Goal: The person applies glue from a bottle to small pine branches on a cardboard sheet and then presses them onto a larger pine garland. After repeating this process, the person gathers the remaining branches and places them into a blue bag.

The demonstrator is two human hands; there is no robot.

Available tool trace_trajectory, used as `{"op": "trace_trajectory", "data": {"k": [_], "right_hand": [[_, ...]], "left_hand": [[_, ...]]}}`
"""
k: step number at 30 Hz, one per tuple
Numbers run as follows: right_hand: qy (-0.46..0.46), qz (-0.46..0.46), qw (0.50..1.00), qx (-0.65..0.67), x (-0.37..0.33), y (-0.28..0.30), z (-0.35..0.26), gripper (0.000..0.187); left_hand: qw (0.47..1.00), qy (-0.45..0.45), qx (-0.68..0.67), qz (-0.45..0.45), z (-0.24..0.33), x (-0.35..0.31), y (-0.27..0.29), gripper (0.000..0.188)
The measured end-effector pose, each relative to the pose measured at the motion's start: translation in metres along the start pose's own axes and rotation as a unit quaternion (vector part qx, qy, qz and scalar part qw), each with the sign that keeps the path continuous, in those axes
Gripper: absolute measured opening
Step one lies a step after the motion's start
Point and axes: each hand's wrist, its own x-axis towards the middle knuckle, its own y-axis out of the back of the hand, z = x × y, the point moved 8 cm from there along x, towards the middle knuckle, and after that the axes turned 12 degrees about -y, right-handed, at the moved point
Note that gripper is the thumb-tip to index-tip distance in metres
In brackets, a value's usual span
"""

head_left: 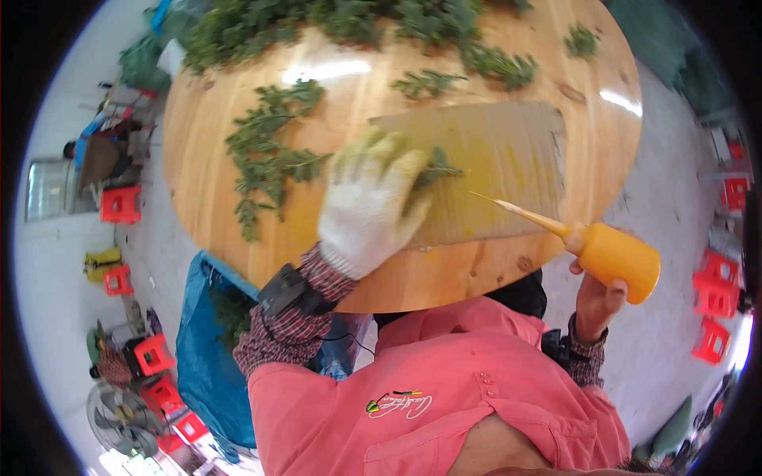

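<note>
My left hand [369,194], in a white glove with yellow-stained fingers, is closed over a piece of greenery above the cardboard's left edge. A small leafy sprig [436,168] sticks out to the right of its fingers. Left of the glove lies a branched green cutting [266,147]; whether it joins the sprig under my hand is hidden. My bare right hand [597,305] grips a yellow squeeze bottle [623,258] beyond the table's right front edge. The bottle lies tilted, its long thin nozzle pointing left over the yellow-smeared cardboard sheet [508,182], apart from the sprig.
More leafy branches [349,20] are heaped along the far side of the round wooden table [198,159]. Loose sprigs [500,67] lie nearer the cardboard. A blue bag [198,349] with greenery hangs at the lower left. Red stools [121,205] and a fan [123,416] stand around.
</note>
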Motion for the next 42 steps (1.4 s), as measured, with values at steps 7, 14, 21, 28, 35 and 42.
{"op": "trace_trajectory", "data": {"k": [7, 14, 21, 28, 35, 42], "right_hand": [[-0.023, 0.006, 0.998, 0.055, 0.012, 0.002, 0.027, 0.065], [-0.03, 0.016, 0.998, 0.052, 0.022, -0.005, 0.034, 0.06], [-0.042, 0.022, 0.997, 0.055, 0.027, -0.017, 0.037, 0.06], [-0.051, 0.028, 0.996, 0.066, 0.028, -0.012, 0.04, 0.059], [-0.069, 0.006, 0.994, 0.082, 0.032, -0.022, 0.038, 0.06], [-0.064, 0.008, 0.994, 0.089, 0.031, -0.013, 0.038, 0.059]], "left_hand": [[0.996, 0.024, -0.058, -0.063, -0.013, -0.012, -0.009, 0.03], [0.99, 0.106, 0.073, -0.065, -0.082, -0.036, 0.049, 0.018], [0.958, 0.169, 0.193, -0.132, -0.146, -0.012, 0.01, 0.025], [0.961, 0.183, 0.188, -0.088, -0.164, -0.026, 0.008, 0.022], [0.942, 0.306, -0.124, 0.053, -0.152, -0.052, 0.048, 0.02], [0.945, 0.315, -0.086, 0.025, -0.135, -0.065, 0.067, 0.019]]}}
